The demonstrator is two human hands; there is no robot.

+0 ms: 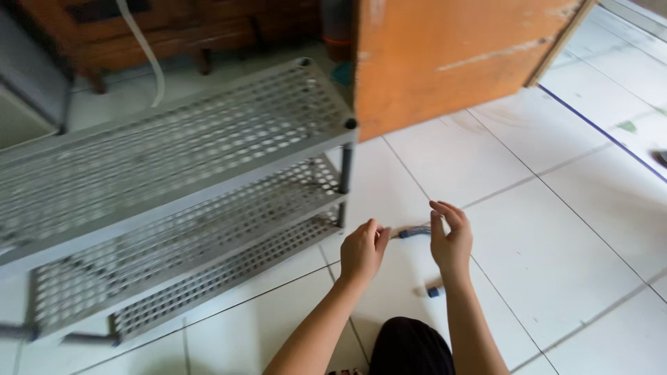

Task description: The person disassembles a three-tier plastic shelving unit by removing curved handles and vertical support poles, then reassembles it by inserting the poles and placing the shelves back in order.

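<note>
My left hand [362, 250] hovers over the white tiled floor with its fingers curled together; whether it pinches anything is unclear. My right hand [450, 238] is raised beside it with fingers apart and slightly bent. Between the two hands a small blue object [414, 232] with a thin tail lies on the floor. A second small blue-tipped piece [435, 291] lies on the tile beside my right wrist. My dark-clothed knee [410, 347] shows at the bottom.
A grey perforated three-tier rack [174, 180] stands on the left. An orange wooden panel [445, 55] rises behind it, with dark wooden furniture [139, 35] further back. A blue line [597, 132] crosses the tiles at right.
</note>
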